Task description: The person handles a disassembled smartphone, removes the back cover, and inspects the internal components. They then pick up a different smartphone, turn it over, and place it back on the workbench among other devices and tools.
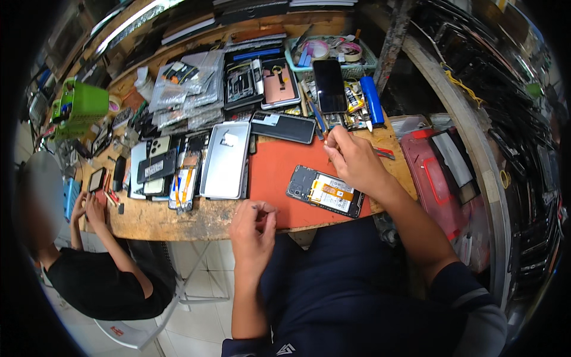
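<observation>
An opened smartphone (324, 191) lies on the orange-red mat (276, 166), its white battery and an orange ribbon cable exposed. Beyond its right half, my right hand (357, 163) hovers with thumb and forefinger pinched together; anything between the tips is too small to name. My left hand (253, 229) is at the mat's front left edge, fingers curled in toward the thumb, and I cannot see what they may hold. A dark phone back cover (282, 127) rests at the mat's far edge. Left of the mat lies a silver metal tray (225, 160).
Phone parts and bagged panels (187, 89) pile up at the back left. A dark-screened phone (329, 83) leans before a green basket (291, 53), beside a blue cylinder (371, 101). Another person (101, 273) works at the far left. A red case (425, 178) stands right of the table.
</observation>
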`<state>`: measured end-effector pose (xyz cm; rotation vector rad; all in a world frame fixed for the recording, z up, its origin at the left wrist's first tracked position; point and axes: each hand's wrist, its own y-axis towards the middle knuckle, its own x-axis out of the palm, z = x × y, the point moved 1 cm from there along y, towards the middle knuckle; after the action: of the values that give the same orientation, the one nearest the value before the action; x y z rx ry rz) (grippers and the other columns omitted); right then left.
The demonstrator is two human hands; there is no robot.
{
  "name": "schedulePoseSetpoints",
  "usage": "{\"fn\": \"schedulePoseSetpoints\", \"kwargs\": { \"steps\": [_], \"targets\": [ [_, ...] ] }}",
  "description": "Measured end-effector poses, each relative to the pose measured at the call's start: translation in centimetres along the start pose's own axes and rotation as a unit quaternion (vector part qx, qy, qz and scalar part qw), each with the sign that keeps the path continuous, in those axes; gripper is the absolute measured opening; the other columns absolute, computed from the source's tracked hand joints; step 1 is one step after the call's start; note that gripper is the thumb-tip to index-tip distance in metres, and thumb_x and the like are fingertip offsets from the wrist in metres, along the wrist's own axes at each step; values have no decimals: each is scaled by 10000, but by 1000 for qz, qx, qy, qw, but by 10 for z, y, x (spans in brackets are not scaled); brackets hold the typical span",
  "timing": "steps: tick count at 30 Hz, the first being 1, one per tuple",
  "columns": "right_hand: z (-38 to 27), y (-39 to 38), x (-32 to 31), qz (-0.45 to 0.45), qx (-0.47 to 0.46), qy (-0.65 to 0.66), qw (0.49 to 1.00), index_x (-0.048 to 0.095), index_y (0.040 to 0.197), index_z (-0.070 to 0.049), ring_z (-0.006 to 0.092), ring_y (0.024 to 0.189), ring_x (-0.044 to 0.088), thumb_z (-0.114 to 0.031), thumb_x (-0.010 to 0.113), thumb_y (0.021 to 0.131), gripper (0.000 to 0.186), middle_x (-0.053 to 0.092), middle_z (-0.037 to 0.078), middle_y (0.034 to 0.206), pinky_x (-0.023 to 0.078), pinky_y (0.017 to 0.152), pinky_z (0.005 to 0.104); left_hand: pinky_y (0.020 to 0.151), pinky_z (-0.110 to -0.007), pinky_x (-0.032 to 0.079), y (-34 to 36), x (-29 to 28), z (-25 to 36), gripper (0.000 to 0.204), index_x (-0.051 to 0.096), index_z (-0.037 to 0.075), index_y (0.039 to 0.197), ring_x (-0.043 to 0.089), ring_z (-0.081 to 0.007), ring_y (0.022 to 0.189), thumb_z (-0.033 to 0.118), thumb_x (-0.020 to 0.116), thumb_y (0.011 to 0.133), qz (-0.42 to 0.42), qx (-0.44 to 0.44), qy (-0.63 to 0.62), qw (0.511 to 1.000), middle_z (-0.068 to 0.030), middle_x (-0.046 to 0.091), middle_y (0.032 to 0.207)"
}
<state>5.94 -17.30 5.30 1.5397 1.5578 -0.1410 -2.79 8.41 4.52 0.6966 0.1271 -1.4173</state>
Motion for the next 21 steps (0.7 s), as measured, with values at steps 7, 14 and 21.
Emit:
{"fn": "schedulePoseSetpoints", "kwargs": {
  "steps": [7, 14, 21],
  "targets": [
    [-43, -1, -1, -11, -33, 138, 990, 574, 1092, 5, 254, 795, 750, -6, 711, 952, 196, 710, 129, 889, 574, 681, 365, 714, -314, 500, 23, 45, -26, 217, 681, -17, 1038, 609, -179, 777, -85, 774, 855, -21, 80, -24, 996, -87, 648, 875],
    [-50, 2, 14, -79, -39, 169, 982, 566, 1082, 11, 352, 851, 748, 9, 696, 934, 197, 712, 181, 902, 575, 713, 426, 809, -367, 578, 16, 51, -31, 392, 711, 18, 1284, 741, -249, 890, -33, 771, 901, -4, 42, -80, 996, -134, 747, 985],
    [-50, 2, 19, -76, -54, 191, 977, 564, 1097, 6, 372, 862, 742, 11, 687, 947, 194, 709, 194, 908, 576, 715, 432, 818, -356, 582, 17, 53, -38, 362, 719, 13, 1261, 752, -241, 895, -43, 762, 906, 10, 31, -87, 996, -133, 762, 977]
  ]
}}
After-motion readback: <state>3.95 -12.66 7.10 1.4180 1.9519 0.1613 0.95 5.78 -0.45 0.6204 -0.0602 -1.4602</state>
